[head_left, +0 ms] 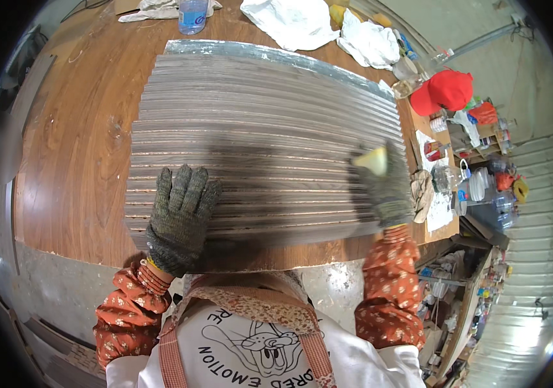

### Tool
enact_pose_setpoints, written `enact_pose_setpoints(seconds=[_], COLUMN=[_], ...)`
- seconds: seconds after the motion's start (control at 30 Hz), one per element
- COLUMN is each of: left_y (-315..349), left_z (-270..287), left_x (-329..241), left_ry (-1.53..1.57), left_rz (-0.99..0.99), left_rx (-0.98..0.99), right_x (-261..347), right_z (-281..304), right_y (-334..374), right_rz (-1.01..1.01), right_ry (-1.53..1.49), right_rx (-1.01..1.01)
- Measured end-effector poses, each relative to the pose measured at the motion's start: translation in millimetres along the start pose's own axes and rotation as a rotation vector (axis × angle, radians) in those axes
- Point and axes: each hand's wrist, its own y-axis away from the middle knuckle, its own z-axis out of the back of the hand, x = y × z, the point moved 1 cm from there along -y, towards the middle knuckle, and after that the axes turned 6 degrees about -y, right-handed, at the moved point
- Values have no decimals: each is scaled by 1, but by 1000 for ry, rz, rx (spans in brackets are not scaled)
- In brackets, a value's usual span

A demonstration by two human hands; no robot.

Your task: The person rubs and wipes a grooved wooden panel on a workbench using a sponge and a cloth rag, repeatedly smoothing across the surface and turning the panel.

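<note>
A row of grey wood-grain strips point(257, 142) lies side by side across the worktop point(69, 161), reaching close to its near edge; a silvery band point(192, 48) runs along the row's far side. The nearer strips show reddish-brown lines between them, while the farther ones look more evenly grey. The work on them seems under way, though I cannot tell which strips are finished and which remain.

The left hand point(182, 220), gloved, rests on the near left part of the row, its fingers extended, slightly parted and holding nothing. The gloved right hand point(387, 187), blurred, is over the right end; its fingers appear closed around a pale yellow piece point(372, 160), but their exact bend is unclear.

A clear bottle point(192, 18) and 2 white cloths point(289, 22) are by the worktop's far edge. A red cap point(443, 92) sits towards the far right corner, and a crumpled tan cloth point(422, 196) lies along the right edge. Beyond are a cluttered shelf point(461, 323), a pale corrugated wall point(516, 317) and a grey floor point(334, 291).
</note>
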Motion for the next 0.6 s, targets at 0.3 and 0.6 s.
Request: enact_pose_setpoints(seconds=[0.3, 0.6], left_y=[0, -2], left_z=[1, 7], left_x=[4, 2], left_ry=[-65, 67], left_rz=[-9, 41], left_rx=[-38, -78], right_x=[120, 76], right_z=[-38, -12], right_y=[49, 34], right_rz=[379, 414], right_ry=[-113, -214], right_rx=[286, -48])
